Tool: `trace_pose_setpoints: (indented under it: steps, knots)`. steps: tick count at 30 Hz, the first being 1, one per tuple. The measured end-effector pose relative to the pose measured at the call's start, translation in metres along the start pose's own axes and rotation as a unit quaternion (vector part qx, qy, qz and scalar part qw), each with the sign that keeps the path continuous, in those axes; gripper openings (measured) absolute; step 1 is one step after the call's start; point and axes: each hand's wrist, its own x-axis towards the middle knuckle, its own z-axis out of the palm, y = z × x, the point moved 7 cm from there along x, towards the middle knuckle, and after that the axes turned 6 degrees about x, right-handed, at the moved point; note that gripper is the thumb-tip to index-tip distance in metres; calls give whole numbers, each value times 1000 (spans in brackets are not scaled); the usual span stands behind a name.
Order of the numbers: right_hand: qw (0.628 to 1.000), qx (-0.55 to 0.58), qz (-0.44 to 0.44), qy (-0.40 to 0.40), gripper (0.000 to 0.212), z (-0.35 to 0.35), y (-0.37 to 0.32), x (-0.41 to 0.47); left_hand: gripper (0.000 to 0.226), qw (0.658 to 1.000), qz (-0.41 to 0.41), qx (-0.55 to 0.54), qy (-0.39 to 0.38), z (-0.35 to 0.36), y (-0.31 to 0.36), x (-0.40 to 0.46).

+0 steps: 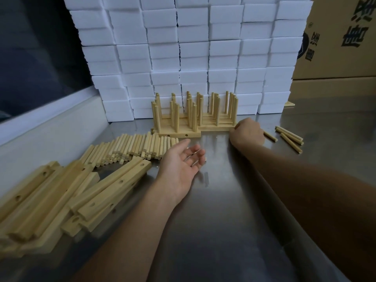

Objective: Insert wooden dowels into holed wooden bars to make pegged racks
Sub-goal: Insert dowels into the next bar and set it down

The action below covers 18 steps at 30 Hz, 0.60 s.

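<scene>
Finished pegged racks [195,121] stand at the far edge of the steel table [223,210], against stacked white blocks [183,47]. The right hand [247,132], fingers curled, touches the racks' right end and appears to grip a dowel [270,136]. The left hand [183,165] lies open, palm up, holding nothing, beside the dowel pile [138,145]; holed bars [67,196] crowd the left edge. Bare steel lies between the forearms.

A steel table [234,210] reflects dim light. White foam blocks [193,47] stack high behind it, cardboard boxes [335,47] at right, a dark window [36,58] at left.
</scene>
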Motion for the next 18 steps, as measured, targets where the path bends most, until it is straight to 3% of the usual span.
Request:
trace_pose_setpoints:
  steps: [9,15,18]
  knots:
    - [980,-149,-97,-93,40,14,-6,-15,20,1000,-2,6,-3,1,1,-2]
    - [978,-55,-121,-160,19,2,-7,-50,19,1000,3,11,4,4,2,-7]
    - [980,8,-123,-155,18,-7,1,-74,21,998,17,52,20,6,4,-11]
